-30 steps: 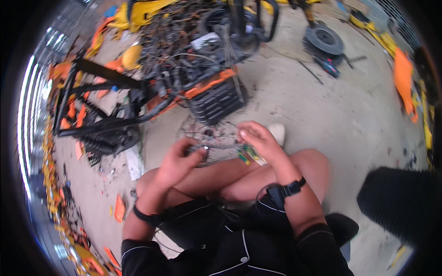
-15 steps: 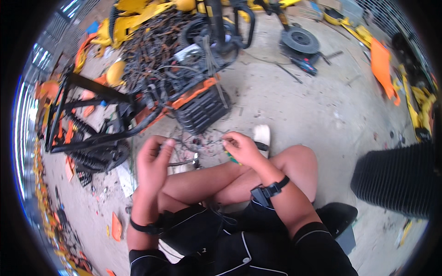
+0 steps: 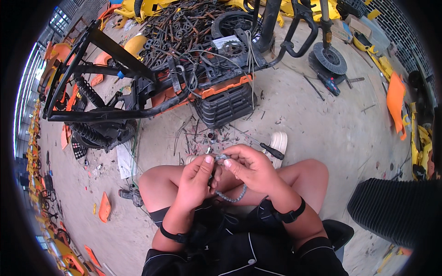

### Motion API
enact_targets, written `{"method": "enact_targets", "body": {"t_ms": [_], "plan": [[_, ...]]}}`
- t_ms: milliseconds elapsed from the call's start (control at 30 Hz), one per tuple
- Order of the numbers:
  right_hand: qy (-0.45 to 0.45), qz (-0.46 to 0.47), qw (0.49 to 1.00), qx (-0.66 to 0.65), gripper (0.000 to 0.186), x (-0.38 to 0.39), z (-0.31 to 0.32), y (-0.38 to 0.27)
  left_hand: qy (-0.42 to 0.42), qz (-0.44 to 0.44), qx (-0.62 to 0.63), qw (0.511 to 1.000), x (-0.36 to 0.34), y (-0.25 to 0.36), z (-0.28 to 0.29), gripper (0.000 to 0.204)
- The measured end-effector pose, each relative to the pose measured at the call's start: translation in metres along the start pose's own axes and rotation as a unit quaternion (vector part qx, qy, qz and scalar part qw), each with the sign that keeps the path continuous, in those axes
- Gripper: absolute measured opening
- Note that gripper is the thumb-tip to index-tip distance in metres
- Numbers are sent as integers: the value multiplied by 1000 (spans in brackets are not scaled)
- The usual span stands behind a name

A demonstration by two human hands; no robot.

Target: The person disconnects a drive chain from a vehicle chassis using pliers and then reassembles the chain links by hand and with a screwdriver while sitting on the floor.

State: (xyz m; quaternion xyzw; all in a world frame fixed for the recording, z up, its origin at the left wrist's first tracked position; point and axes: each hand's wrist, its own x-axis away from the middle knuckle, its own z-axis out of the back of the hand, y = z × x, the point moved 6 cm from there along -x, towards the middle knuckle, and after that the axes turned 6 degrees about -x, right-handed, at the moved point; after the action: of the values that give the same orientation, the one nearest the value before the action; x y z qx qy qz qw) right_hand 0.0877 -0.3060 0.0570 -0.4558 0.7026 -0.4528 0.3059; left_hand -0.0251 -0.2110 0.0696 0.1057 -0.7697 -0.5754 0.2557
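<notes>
In front of my crossed legs, both hands meet over a small grey-blue piece (image 3: 222, 157), pinched between the fingertips. My left hand (image 3: 197, 178) has thumb and forefinger closed on its left end. My right hand (image 3: 251, 169) grips the other end. A grey knobbly cord (image 3: 233, 199) hangs in a curve below the hands; where its ends go is hidden by the fingers. Just past my left fingertips shows a small shiny metal part (image 3: 209, 150). Beside my right hand, a black elongated thing (image 3: 271, 151) lies against the white shoe (image 3: 278, 141).
Ahead stands a black vehicle frame (image 3: 152, 108) with orange trim and a ribbed black box (image 3: 228, 108). Rusty metal parts (image 3: 177, 27) are heaped behind it. A drill (image 3: 329, 84) lies by a wheel (image 3: 329, 59). A ribbed black container (image 3: 386, 211) stands at right.
My hands, apart before, have come together, the left moving right. The knobbly cord now shows below them. My view has shifted, so the frame appears higher and farther right.
</notes>
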Motion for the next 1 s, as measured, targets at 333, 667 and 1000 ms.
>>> {"method": "enact_targets", "body": {"t_ms": [333, 667, 1000], "plan": [[20, 119, 963, 242, 22, -8, 11, -2, -43, -121, -130, 983, -11, -12, 11, 23], [47, 28, 988, 144, 16, -5, 27, 34, 24, -206, -339, 918, -23, -8, 21, 17], [32, 101, 963, 249, 16, -25, 33, 34, 62, -307, -369, 875, -42, -20, 36, 20]]}}
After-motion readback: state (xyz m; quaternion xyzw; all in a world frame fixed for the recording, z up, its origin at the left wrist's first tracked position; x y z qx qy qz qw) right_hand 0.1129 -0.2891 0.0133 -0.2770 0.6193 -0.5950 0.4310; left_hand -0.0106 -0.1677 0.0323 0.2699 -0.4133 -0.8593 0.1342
